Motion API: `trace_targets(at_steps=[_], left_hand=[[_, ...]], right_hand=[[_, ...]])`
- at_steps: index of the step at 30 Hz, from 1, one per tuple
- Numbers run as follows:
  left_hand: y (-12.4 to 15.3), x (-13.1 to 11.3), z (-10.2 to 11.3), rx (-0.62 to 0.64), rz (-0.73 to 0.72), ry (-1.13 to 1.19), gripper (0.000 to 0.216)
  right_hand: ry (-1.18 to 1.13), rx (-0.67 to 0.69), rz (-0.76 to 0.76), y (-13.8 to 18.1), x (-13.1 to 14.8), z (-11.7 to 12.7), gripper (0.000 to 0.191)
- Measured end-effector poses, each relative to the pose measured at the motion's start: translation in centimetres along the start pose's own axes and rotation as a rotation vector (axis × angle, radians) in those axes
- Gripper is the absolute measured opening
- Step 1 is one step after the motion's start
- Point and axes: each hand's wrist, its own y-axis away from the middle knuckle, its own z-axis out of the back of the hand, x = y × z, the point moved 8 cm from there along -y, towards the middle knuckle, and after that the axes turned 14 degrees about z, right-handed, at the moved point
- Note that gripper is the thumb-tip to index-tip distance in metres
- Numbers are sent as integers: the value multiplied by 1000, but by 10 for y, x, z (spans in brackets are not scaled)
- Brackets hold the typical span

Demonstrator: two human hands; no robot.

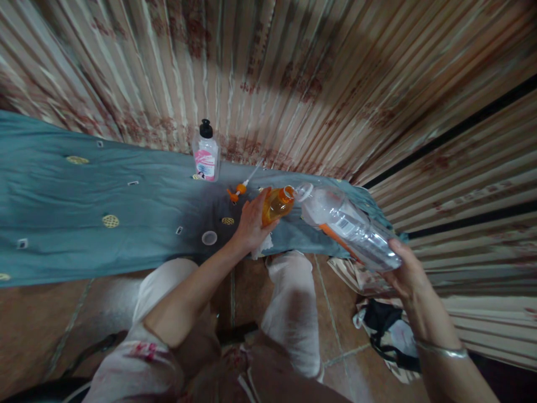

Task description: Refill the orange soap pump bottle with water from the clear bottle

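My left hand [250, 223] is closed around a small bottle of amber liquid [273, 208] with an orange neck, tilted to the right. In my right hand [405, 268] is a large clear plastic bottle [350, 226] with an orange-edged label, gripped near its base and lying almost level. The two bottle mouths meet or nearly meet; I cannot tell whether they touch. An orange pump top [239, 192] with a thin tube lies on the cloth behind my left hand. Nearer me sits a small round translucent cap [209, 238].
A clear bottle with a black cap and pink label [206, 159] stands at the back of the teal cloth [146, 196]. Pleated curtains [251, 73] hang behind and to the right. A dark bag [388, 330] lies on the tiled floor [331, 313] at right.
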Motion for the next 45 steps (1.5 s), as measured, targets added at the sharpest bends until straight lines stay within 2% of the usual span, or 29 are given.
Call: trace_targets(at_steps=[11,19,35,40,45], left_hand=[[0,-1,0,-6,-1,-23,81],[0,1,-2,-1,-26,-20,82],[-1,3,-3,20,-2,-28,83],[0,5,-4,1,-5,-23,81],[0,7,-4,-17,-19,-12,81]], right_hand=[[10,-17,8,0,0,1,39],[42,72,49,-1,1,-3,35],[-14,-90,-12,3,8,-6,42],[-27,-113,-18,3,7,-5,35],[-14,-118,-44,4,8,-7,46]])
